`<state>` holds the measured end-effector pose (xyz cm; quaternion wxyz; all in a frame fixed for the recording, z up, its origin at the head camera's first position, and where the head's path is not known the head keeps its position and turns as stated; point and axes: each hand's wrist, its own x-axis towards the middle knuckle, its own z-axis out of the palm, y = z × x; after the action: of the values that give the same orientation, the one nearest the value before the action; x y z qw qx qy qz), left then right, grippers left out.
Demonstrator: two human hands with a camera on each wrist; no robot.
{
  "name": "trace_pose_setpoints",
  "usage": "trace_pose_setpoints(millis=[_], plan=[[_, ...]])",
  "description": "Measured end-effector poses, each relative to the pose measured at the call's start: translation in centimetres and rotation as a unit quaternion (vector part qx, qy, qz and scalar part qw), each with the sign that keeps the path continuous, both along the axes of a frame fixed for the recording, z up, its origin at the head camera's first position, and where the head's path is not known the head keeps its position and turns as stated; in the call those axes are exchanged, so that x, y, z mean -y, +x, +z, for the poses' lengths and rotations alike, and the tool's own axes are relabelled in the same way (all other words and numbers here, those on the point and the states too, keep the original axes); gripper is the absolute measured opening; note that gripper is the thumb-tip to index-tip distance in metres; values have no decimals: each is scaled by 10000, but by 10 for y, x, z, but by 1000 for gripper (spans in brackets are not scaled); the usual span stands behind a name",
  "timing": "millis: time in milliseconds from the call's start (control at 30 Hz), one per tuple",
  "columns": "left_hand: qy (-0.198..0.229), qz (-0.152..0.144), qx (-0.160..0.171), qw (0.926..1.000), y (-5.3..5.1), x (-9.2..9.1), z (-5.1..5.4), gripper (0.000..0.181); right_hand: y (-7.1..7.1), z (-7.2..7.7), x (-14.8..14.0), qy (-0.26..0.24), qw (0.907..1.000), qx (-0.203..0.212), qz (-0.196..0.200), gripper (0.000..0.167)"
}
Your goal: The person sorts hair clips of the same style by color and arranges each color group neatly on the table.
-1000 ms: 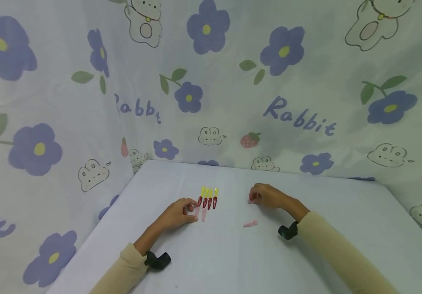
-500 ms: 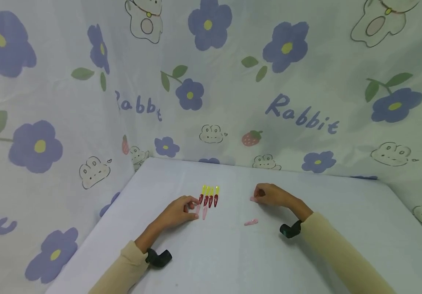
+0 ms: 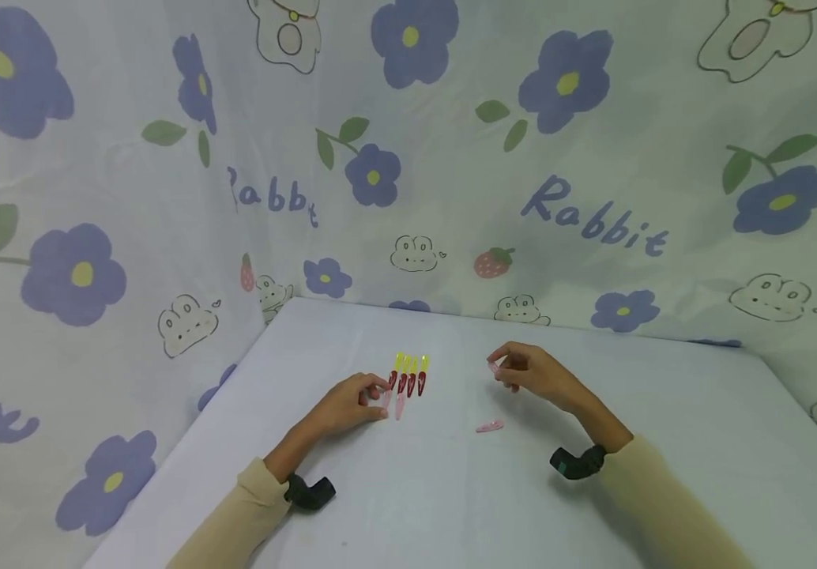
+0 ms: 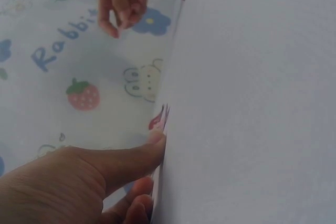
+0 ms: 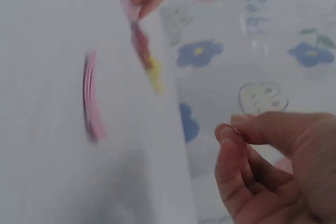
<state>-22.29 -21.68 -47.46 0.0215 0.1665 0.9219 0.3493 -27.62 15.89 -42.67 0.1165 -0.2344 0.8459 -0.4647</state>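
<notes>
In the head view my left hand [image 3: 348, 405] rests on the table and pinches the ends of a pink hair clip [image 3: 386, 400] between thumb and fingers. A second pink hair clip [image 3: 400, 406] lies right beside it. Behind them are red hair clips [image 3: 412, 385] in a row, with yellow hair clips [image 3: 405, 362] beyond, forming columns. My right hand [image 3: 532, 370] is raised above the table and pinches another pink hair clip [image 3: 494, 367]; its fingers mostly cover this clip in the right wrist view. One loose pink hair clip [image 3: 490, 426] lies nearer the body.
A white tabletop [image 3: 437, 490] stretches under both hands. Cloth walls [image 3: 451, 205] with printed flowers and rabbits stand behind and to the left. Black wrist bands [image 3: 579, 463] sit on both wrists.
My right hand has lifted off the table with a pink hair clip, and its fingers have turned so the clip shows. My left hand keeps its place at the row.
</notes>
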Motion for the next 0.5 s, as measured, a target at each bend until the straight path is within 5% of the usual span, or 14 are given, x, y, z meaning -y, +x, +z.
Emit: trace_pose_setpoints(millis=[167, 500], plan=[[61, -20, -35, 10000, -1, -1, 2, 41, 19, 8, 11, -430, 9990, -155, 18, 30], [86, -1, -192, 9998, -1, -1, -5, 41, 37, -3, 30, -497, 9987, 36, -107, 48]])
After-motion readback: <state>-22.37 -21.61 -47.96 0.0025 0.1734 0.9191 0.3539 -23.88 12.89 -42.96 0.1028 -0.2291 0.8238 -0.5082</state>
